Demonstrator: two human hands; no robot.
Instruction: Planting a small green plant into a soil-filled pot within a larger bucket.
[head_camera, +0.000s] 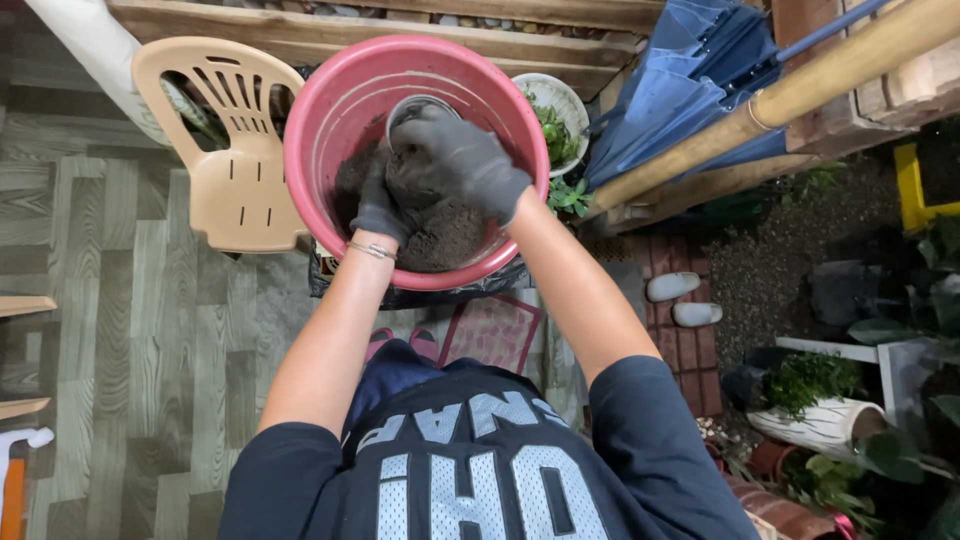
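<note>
Now | both gloved hands down in pink tub (330, 110) | right hand (460, 160) fingers clasp small pot (415, 108) | left hand (380, 205) cups its side

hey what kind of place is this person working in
Probably a home patio or garden corner: a pink basin of soil, potted plants on gravel, and a plastic chair.

Floor (130, 330) is grey wood-look vinyl on the left of the frame, with a beige plastic chair (235, 150) standing on it upper left. Right side turns to brick and gravel, where two white slippers (683, 298) lie near some potted plants (815, 400).
</note>
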